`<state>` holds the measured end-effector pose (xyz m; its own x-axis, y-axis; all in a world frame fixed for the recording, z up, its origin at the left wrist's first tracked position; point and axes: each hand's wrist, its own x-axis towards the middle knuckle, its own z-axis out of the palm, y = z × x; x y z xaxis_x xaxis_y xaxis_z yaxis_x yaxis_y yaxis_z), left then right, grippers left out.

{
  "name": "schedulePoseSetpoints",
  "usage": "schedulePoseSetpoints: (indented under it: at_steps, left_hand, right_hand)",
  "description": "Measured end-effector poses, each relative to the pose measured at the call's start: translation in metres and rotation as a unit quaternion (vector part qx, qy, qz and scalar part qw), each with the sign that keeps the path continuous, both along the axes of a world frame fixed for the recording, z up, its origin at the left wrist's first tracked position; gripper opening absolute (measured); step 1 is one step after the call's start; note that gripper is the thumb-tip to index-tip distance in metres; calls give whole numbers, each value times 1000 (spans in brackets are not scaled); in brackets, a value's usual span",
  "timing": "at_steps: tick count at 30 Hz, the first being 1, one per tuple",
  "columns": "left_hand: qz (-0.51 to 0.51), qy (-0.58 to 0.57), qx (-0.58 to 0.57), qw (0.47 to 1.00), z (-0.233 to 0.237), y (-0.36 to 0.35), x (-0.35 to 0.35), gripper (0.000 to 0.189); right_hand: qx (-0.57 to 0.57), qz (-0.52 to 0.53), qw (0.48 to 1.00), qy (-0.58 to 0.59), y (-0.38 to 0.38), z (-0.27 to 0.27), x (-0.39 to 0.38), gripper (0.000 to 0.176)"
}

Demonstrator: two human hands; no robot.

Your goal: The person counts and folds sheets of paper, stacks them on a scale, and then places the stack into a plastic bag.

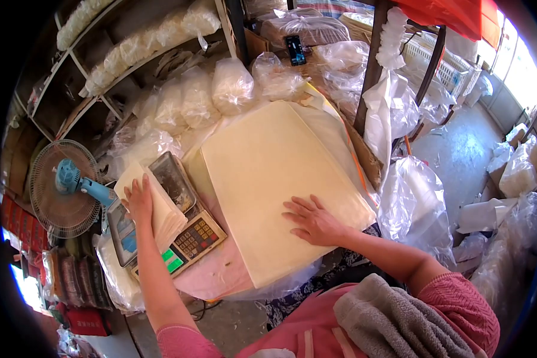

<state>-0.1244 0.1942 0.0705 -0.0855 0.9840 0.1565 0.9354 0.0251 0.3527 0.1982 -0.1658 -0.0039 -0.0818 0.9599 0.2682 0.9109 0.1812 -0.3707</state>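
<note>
My right hand lies flat, fingers spread, near the front right edge of a large stack of thin cream sheets. With its fingers stretched out, my left hand rests on a smaller stack of cream sheets. That smaller stack sits across a digital weighing scale, whose keypad and green display show beside it. Part of the scale's metal tray is visible behind the sheets. The undersides of both stacks are hidden.
A blue desk fan stands at the left. Filled clear plastic bags line the back, below a shelf of more bags. A phone stands at the back. Posts and hanging plastic edge the right side.
</note>
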Motion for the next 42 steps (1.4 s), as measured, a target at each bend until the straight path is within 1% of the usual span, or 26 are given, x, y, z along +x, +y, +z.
schedulePoseSetpoints:
  at_steps: [2,3,5,7,8,9,11,13,15,17,20,22,25,28,29,31,33,34,35,36,37,38,39,40,41,42]
  left_hand:
    - [-42,-3,34,999,-13,27,-23,78]
    - [-70,2,63,996,-10,33,-33,77]
    - [-81,3,127,989,-3,35,-34,75]
    - [-42,-3,192,980,49,-23,-4,74]
    - [-57,-9,224,973,63,-41,6,67]
    - [-116,-38,258,958,70,-56,13,63]
    - [-231,-93,323,913,79,-91,24,56]
    - [-301,-226,255,891,93,-151,50,51]
    - [-367,-307,196,856,89,-187,64,52]
    - [-433,-402,138,795,81,-218,78,52]
    - [-505,-459,58,729,82,-254,89,54]
    - [-530,-496,15,687,99,-282,103,57]
    - [-612,-493,-38,617,121,-312,113,62]
    - [-663,-515,-92,536,132,-334,117,66]
    - [-670,-512,-81,531,130,-338,114,67]
    - [-680,-507,-58,526,122,-342,105,68]
    - [-544,-546,-48,636,86,-339,90,64]
    - [-469,-560,-19,683,63,-328,86,56]
    - [-393,-537,2,746,47,-320,80,50]
    - [-325,-569,-2,756,28,-314,75,49]
    - [-295,-570,2,767,-3,-304,60,48]
    - [-212,-599,-39,771,-18,-305,55,48]
    - [-225,-588,-37,776,-42,-306,46,49]
    - [-221,-561,-53,796,-60,-315,39,50]
    - [-223,-536,-62,812,-71,-319,37,51]
    - [-227,-541,-69,807,-76,-324,38,53]
  right_hand:
    - [4,0,1000,-3,0,-1,0,43]
    - [2,0,1000,-2,-2,-1,0,43]
    - [2,0,1000,-5,-3,2,0,43]
    - [2,1,1000,-10,-3,3,0,43]
    - [1,3,1000,-12,-3,4,0,43]
    - [1,3,1000,-20,-3,4,-1,44]
    - [1,4,999,-34,-2,3,-1,44]
    - [3,4,999,-37,-3,2,-2,45]
    - [5,4,999,-45,-3,1,-1,45]
    - [8,4,998,-55,-3,0,-2,46]
    - [9,4,998,-61,-5,-1,-2,46]
    - [2,7,998,-60,-5,5,-3,46]
    - [-1,5,999,-48,-6,3,-4,47]
    - [-32,-1,999,-36,-4,0,-3,47]
    - [-29,2,999,-31,-5,0,-1,47]
    - [-24,14,999,-20,-3,0,1,47]
    - [-26,6,999,-27,1,-14,3,46]
    - [-12,17,1000,-14,3,-22,6,47]
    - [-2,26,1000,1,4,-29,11,48]
    - [-4,43,999,3,4,-31,15,46]
    - [-2,57,998,6,7,-29,19,44]
    - [-14,65,998,18,14,-27,23,40]
    - [-23,72,997,29,11,-22,20,36]
    - [-47,82,993,75,2,-7,9,33]
    - [-63,91,987,115,-1,18,0,29]
    - [-77,98,980,154,-3,32,-9,26]
